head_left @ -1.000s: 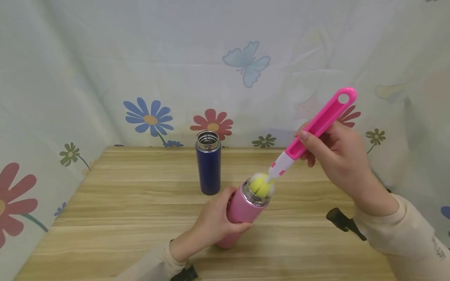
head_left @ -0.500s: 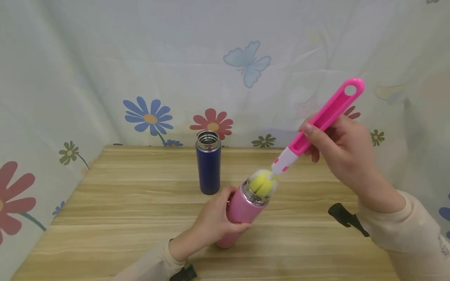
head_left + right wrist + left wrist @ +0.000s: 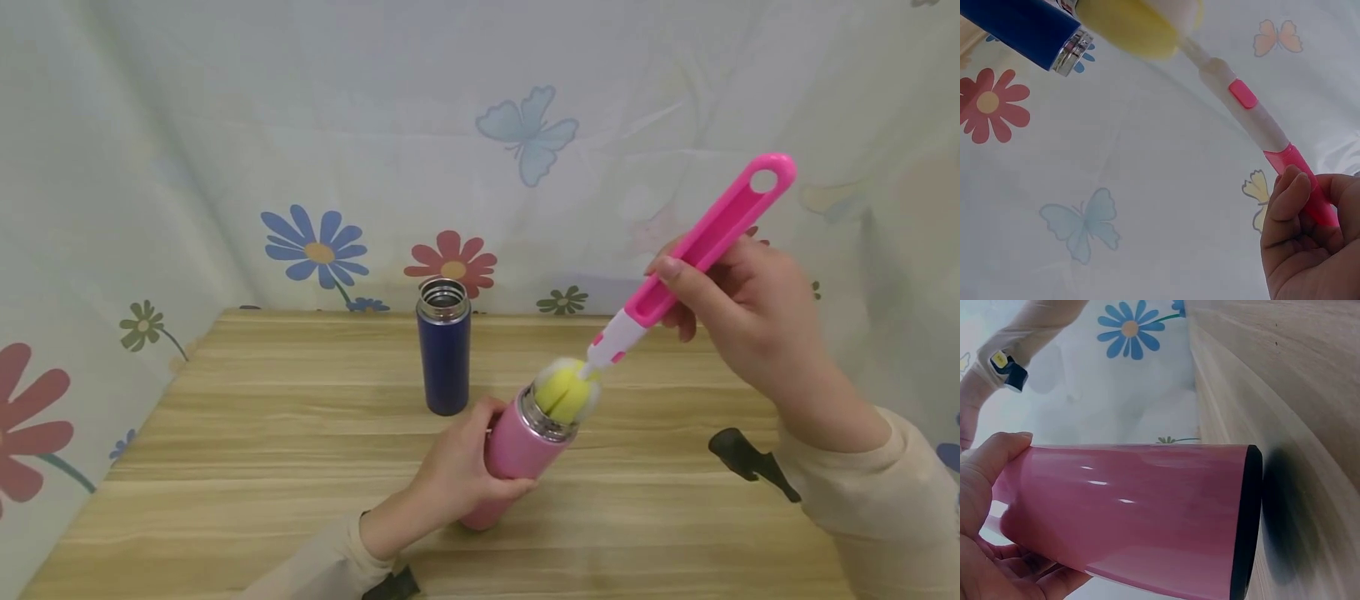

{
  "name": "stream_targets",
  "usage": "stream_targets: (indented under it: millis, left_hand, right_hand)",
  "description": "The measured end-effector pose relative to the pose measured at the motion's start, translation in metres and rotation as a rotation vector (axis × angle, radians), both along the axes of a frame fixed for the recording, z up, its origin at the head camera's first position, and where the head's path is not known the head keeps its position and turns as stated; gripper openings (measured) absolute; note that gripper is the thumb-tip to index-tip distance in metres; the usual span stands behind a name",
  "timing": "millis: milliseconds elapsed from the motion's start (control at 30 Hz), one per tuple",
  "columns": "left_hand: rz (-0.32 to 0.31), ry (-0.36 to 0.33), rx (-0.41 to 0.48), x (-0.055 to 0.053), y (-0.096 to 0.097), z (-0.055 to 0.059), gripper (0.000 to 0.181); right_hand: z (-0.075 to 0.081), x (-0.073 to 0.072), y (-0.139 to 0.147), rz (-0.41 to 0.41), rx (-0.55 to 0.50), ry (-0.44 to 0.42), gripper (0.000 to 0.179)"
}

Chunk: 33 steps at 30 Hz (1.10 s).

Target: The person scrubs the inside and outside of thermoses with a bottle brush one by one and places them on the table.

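My left hand (image 3: 457, 467) grips a pink bottle (image 3: 525, 450) around its upper body; the bottle leans to the right, its metal mouth open. In the left wrist view the black base of the pink bottle (image 3: 1129, 512) stands close to the tabletop, over a dark shadow. My right hand (image 3: 757, 308) pinches the pink handle of a bottle brush (image 3: 705, 250). The brush's yellow and white sponge head (image 3: 566, 392) sits partly inside the bottle's mouth, its upper part showing above the rim. In the right wrist view, fingers curl round the bottle brush (image 3: 1247, 106) handle.
A dark blue bottle (image 3: 446, 358) without a lid stands upright behind the pink one on the wooden table (image 3: 300, 433). A cloth with printed flowers and butterflies (image 3: 360, 125) hangs behind and beside the table. Black straps hang at both wrists.
My right hand has moved up and to the right with the bottle brush, and more of the sponge head shows above the rim. The left hand and pink bottle have stayed nearly still.
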<state>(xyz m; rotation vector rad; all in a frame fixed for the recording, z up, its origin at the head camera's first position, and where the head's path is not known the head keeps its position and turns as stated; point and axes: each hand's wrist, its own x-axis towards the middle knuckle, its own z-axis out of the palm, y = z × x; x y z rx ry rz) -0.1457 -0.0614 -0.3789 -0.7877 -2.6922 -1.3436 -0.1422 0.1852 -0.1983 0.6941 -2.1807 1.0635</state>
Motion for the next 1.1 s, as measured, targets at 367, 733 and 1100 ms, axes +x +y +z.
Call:
stream_targets:
  millis: [367,733,1100]
  left_hand:
    - [0.016,0.008,-0.019,-0.001,0.000,-0.001,0.073]
    - [0.016,0.024,-0.014,-0.001,0.000,-0.002,0.073]
    - [0.001,-0.012,0.002,0.000,-0.001,-0.003,0.074]
  right_hand:
    - [0.000,0.001,0.001,-0.019,-0.004,-0.026,0.010]
    - [-0.006,0.005,-0.008,0.017,-0.006,-0.110,0.009]
    - [-0.025,0.005,-0.012,0.071,-0.008,-0.096,0.012]
